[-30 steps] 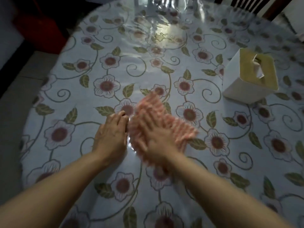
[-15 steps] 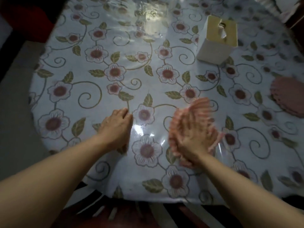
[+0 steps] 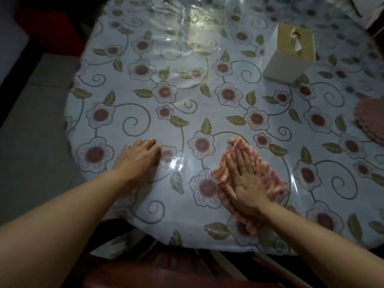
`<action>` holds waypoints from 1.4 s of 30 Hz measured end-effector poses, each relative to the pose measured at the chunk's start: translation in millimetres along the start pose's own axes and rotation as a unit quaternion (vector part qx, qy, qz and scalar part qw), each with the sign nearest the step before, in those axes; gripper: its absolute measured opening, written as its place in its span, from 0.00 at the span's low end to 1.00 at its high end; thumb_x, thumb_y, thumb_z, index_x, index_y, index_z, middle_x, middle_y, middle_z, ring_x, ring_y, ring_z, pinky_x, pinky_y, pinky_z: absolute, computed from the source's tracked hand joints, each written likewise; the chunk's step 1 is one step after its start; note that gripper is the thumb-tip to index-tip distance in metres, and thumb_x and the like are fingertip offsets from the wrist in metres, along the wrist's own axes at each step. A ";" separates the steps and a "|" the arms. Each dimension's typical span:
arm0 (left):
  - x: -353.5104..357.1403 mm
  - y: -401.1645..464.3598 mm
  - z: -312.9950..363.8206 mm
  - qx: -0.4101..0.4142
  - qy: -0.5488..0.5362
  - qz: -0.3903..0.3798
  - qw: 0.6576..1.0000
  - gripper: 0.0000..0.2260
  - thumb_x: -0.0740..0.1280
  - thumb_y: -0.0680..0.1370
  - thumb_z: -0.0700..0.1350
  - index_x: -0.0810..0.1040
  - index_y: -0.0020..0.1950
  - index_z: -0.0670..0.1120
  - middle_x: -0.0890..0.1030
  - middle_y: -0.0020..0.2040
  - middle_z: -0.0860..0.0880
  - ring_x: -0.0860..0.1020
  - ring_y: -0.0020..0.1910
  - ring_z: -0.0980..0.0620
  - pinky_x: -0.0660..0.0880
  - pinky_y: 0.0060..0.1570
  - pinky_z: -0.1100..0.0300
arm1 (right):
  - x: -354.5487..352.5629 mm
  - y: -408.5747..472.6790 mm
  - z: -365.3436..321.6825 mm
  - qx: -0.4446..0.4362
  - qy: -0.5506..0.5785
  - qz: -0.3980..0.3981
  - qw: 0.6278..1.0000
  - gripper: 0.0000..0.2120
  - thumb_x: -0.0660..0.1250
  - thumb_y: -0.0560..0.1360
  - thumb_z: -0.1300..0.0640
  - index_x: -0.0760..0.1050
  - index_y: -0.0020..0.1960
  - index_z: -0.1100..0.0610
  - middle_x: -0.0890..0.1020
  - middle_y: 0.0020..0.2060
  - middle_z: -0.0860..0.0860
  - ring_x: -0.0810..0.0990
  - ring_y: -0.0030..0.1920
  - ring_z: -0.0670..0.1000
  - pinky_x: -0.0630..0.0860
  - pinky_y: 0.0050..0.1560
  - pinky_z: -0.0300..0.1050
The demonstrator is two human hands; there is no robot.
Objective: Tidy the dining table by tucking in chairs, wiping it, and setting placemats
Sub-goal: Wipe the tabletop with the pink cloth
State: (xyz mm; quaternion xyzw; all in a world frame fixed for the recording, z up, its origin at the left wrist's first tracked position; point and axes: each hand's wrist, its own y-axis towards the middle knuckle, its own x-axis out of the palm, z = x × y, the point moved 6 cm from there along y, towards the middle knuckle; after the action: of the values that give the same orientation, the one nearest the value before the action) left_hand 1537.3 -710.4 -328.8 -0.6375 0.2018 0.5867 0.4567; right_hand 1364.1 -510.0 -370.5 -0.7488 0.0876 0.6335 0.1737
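Hands [image 3: 243, 179] press cloth [image 3: 268, 173] flat; floral table [image 3: 145, 90] (glossy cover).

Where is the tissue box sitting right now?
In the head view the tissue box stands upright on the far right of the table, well beyond the right hand and the pink cloth.

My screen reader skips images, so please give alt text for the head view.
A right hand presses a pink cloth flat on a floral table while the left hand rests beside it. A tissue box stands far right, pink placemats at the right edge.
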 end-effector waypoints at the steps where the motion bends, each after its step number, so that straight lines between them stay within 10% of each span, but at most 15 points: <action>1: -1.5 2.6 -10.6 0.001 -0.003 0.004 1.000 0.18 0.62 0.75 0.46 0.68 0.64 0.47 0.64 0.71 0.46 0.65 0.67 0.44 0.67 0.58 0.48 | 1.2 6.8 -13.5 -0.012 -0.001 -0.007 1.000 0.36 0.49 0.76 0.39 0.44 0.77 0.56 0.42 0.76 0.58 0.37 0.76 0.54 0.35 0.73 0.50; 8: -17.3 22.4 -85.4 0.076 -0.010 0.045 0.996 0.16 0.62 0.74 0.47 0.70 0.61 0.46 0.68 0.68 0.45 0.68 0.63 0.42 0.69 0.55 0.48 | 20.1 80.4 -201.7 -0.220 -0.032 -0.060 0.973 0.38 0.53 0.74 0.38 0.49 0.77 0.56 0.48 0.77 0.58 0.40 0.76 0.58 0.38 0.72 0.60; 19: -40.1 59.1 -185.2 0.185 0.000 0.066 0.981 0.11 0.64 0.74 0.43 0.73 0.56 0.46 0.74 0.62 0.44 0.73 0.57 0.40 0.73 0.47 0.45 | 24.8 128.3 -268.0 -0.137 -0.004 -0.055 0.989 0.34 0.53 0.75 0.34 0.51 0.77 0.46 0.51 0.77 0.48 0.44 0.77 0.51 0.41 0.73 0.57; 24: -48.6 90.6 -188.3 0.211 0.009 0.027 0.977 0.18 0.67 0.70 0.47 0.71 0.59 0.47 0.68 0.65 0.46 0.69 0.62 0.43 0.70 0.54 0.48 | 0.7 166.2 -190.8 0.128 0.041 0.035 0.990 0.34 0.46 0.76 0.34 0.45 0.77 0.46 0.42 0.77 0.46 0.39 0.76 0.48 0.33 0.73 0.50; 34: -85.4 189.1 -210.1 0.184 0.030 0.040 0.982 0.15 0.61 0.75 0.45 0.69 0.61 0.48 0.66 0.70 0.45 0.67 0.65 0.44 0.68 0.57 0.51 | -24.7 263.9 -55.0 0.511 0.079 0.114 0.848 0.36 0.44 0.74 0.38 0.47 0.78 0.53 0.48 0.77 0.56 0.43 0.76 0.57 0.39 0.73 0.60; 39: -104.3 225.2 -228.0 0.173 0.007 0.016 0.985 0.19 0.60 0.75 0.46 0.68 0.67 0.47 0.64 0.72 0.45 0.65 0.67 0.43 0.68 0.60 0.49 | -25.2 325.4 -166.9 0.252 0.108 0.110 0.955 0.31 0.47 0.80 0.42 0.39 0.77 0.50 0.38 0.76 0.51 0.35 0.75 0.52 0.32 0.73 0.56; 42: -117.1 244.3 -226.3 0.187 0.010 0.010 0.982 0.23 0.53 0.69 0.53 0.73 0.59 0.45 0.71 0.64 0.44 0.70 0.59 0.41 0.71 0.52 0.48 | -13.6 326.2 -240.3 0.053 0.080 0.053 0.994 0.33 0.53 0.75 0.42 0.50 0.77 0.51 0.49 0.77 0.52 0.44 0.77 0.53 0.44 0.72 0.59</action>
State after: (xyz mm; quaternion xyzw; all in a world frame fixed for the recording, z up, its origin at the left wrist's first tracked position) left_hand 1444.1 -1050.8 -328.0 -0.5446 0.3189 0.5370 0.5597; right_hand 1467.7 -901.9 -372.9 -0.7814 0.1740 0.5740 0.1721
